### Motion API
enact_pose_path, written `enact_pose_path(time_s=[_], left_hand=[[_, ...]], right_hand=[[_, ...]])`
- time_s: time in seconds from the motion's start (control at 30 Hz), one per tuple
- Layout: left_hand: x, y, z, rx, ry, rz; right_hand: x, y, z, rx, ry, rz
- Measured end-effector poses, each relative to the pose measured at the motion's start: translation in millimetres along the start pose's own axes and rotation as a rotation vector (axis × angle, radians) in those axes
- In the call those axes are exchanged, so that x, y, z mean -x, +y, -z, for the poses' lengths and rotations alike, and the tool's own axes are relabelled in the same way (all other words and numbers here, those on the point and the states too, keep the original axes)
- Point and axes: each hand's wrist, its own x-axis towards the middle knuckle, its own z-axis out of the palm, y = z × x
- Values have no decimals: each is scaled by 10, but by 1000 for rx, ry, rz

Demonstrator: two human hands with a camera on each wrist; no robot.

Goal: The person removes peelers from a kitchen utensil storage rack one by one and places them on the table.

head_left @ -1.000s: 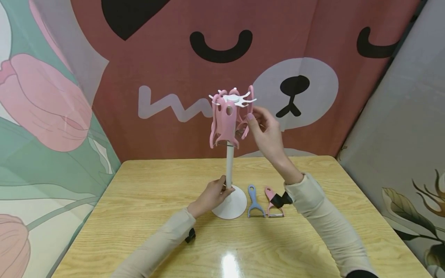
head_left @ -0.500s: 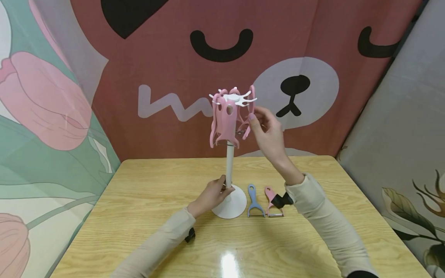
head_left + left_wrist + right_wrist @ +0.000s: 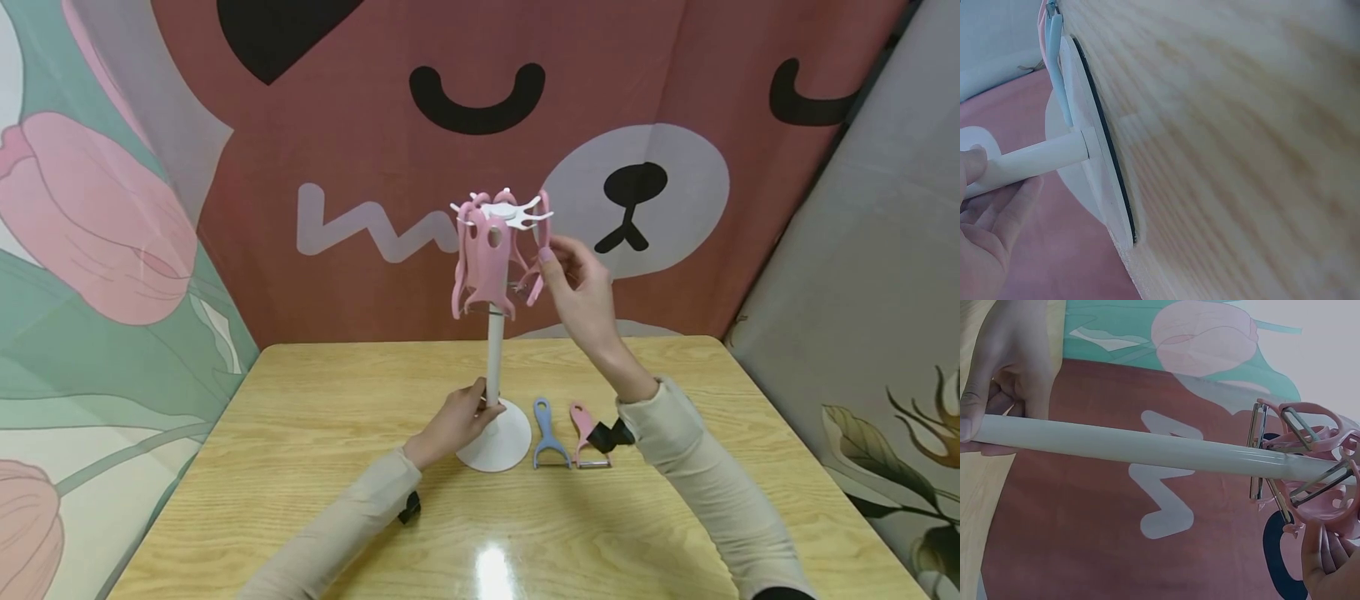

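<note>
A white stand (image 3: 495,358) with a round base (image 3: 498,446) rises from the table, and several pink peelers (image 3: 491,267) hang from the white hooks (image 3: 517,214) at its top. My left hand (image 3: 456,423) grips the pole low down, just above the base; the left wrist view shows fingers around the white pole (image 3: 1041,156). At the hooks' right side, my right hand (image 3: 585,292) pinches the handle of a pink peeler (image 3: 543,221), whose top is beside a hook. Whether its hole is round the hook I cannot tell.
A blue peeler (image 3: 547,433) lies on the wooden table (image 3: 315,417) right of the base. Next to it lies a pink peeler (image 3: 581,419), partly covered by a black piece (image 3: 611,436) near my right sleeve. A printed cloth (image 3: 337,292) hangs behind the table.
My right hand has moved slightly down with the pink peeler, whose top is now lower beside the hooks. My left hand has stayed on the pole.
</note>
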Motion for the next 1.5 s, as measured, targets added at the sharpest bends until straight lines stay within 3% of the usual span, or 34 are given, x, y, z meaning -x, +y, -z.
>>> enact_pose_path(time_s=[0.27, 1.07, 1.5], left_hand=[[-6, 6, 14, 4, 5, -2], [13, -18, -9, 19, 5, -10], [8, -12, -2, 15, 6, -7]], right_hand=[[32, -90, 10, -18, 8, 4], [102, -6, 70, 5, -27, 13], [150, 20, 88, 35, 0, -59]])
